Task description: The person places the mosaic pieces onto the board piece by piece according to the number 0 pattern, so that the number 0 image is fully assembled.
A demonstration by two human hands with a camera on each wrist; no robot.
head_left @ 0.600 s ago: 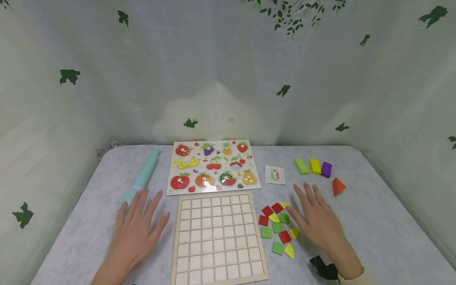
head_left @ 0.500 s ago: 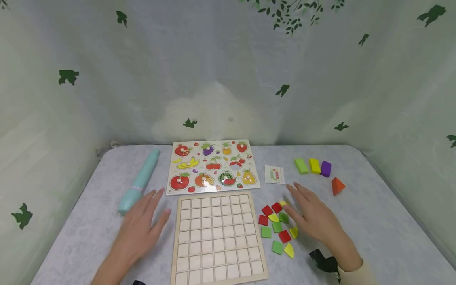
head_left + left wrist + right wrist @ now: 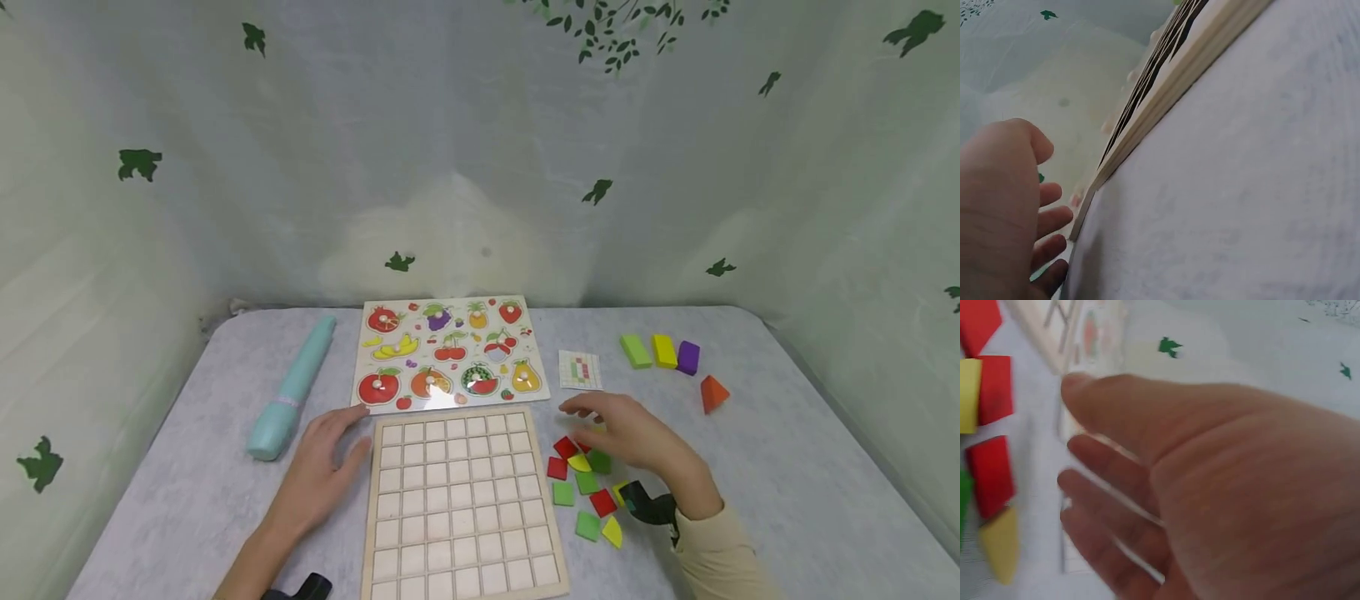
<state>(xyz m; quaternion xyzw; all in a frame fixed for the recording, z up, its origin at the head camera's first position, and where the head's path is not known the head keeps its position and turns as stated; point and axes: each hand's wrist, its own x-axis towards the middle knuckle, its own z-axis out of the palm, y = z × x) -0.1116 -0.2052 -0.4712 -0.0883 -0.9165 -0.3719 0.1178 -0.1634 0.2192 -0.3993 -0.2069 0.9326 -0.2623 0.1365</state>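
Observation:
My left hand (image 3: pixel 322 467) is beside the upper left corner of a wooden grid board (image 3: pixel 462 504), its fingers loosely bent and holding nothing. In the left wrist view the fingers of that hand (image 3: pixel 997 200) hang near the board's edge (image 3: pixel 1166 94). Over the far end of a scatter of small tiles, my right hand (image 3: pixel 630 433) hovers with fingers slightly curved and no object in them. Those tiles are red (image 3: pixel 602 502), green (image 3: pixel 588 525) and yellow (image 3: pixel 612 532); the hand hides some of them. The right wrist view shows the same hand (image 3: pixel 1222 475) with its fingers apart.
Behind the grid board lies a fruit knob puzzle (image 3: pixel 450 367). A small pattern card (image 3: pixel 579 370) is to its right. Green (image 3: pixel 636 351), yellow (image 3: pixel 663 351) and purple (image 3: pixel 687 357) blocks and an orange triangular block (image 3: pixel 713 393) sit at the back right. A rolled teal item (image 3: pixel 292 392) lies at left.
Both hands have shifted inward: the left toward the grid board's corner, away from the teal roll, and the right leftward over the tiles. The right fingers have become more bent.

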